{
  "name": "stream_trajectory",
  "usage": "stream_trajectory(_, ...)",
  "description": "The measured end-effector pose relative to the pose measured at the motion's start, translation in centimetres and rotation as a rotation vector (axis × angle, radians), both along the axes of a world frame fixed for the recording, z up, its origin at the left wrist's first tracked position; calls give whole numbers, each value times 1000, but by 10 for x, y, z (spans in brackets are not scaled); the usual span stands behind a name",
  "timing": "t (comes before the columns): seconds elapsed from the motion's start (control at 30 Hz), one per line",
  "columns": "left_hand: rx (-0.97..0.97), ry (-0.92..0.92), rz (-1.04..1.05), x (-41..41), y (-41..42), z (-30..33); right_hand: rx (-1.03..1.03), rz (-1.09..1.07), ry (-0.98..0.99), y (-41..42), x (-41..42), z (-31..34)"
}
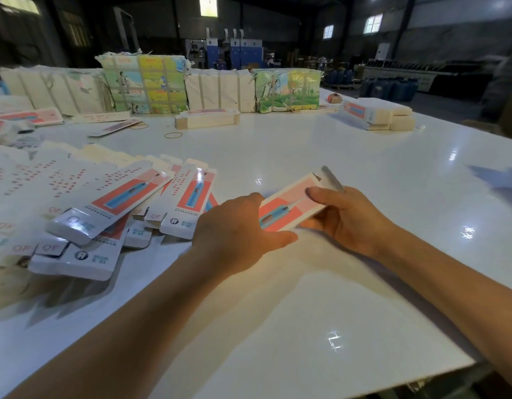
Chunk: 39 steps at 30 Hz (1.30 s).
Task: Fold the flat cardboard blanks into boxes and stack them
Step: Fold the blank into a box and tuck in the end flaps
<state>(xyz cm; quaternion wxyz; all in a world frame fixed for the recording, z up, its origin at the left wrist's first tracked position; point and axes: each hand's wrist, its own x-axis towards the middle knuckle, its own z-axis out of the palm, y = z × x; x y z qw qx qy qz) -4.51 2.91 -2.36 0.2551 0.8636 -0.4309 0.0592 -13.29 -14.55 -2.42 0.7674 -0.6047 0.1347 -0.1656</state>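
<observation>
Where the left hand (237,226) covered the near end of the box (289,207), that end and the fingers curled under it were hidden; the right hand (348,218) pinched the far end, thumb on top, holding the box just above the white table (306,298). Its open flap (331,177) was blurred. On the pile of boxes (85,214) to the left, "QF" could be read; the smaller print was too fine to read.
</observation>
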Motion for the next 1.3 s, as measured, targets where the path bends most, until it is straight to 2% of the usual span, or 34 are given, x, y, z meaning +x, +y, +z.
stream_trajectory(0.03, -17, -8, -1, -1, -1, -1, -222, -63, -28, 3, 0, -3)
stream_trajectory(0.1, -42, -20, 11, -1, -2, -2, -811, -238, -55, 7, -2, -8)
stream_trajectory(0.13, -43, -18, 13, -1, -2, -2, -1021, -294, -64, 6, -3, -10)
stream_trajectory(0.17, -40, -15, 12, -1, -2, -3, -1100, -301, -70, 6, -3, -10)
stream_trajectory(0.2, -38, -16, 11, 0, -2, -3, -1063, -286, -81, 5, -3, -11)
stream_trajectory(0.3, -37, -30, 12, 0, -1, -2, -547, -228, -110, 5, 1, -6)
stream_trajectory(0.37, -23, -42, 19, -1, -1, -1, -369, -223, -102, 5, 3, -1)
stream_trajectory(0.8, 61, -58, 69, -3, -1, 1, -308, -181, -146, -1, -1, -1)
stream_trajectory(1.0, 95, -129, 58, -8, -4, 2, -564, -294, -193, 3, -6, -3)
stream_trajectory(1.07, 95, -169, 59, -9, -3, 2, -527, -318, -219, 4, -5, -4)
stream_trajectory(1.2, 108, -257, 71, -11, -2, 2, -262, -262, -172, -1, -2, 0)
stream_trajectory(1.3, 96, -271, 73, -11, -1, 2, -279, -262, -180, -1, -3, -1)
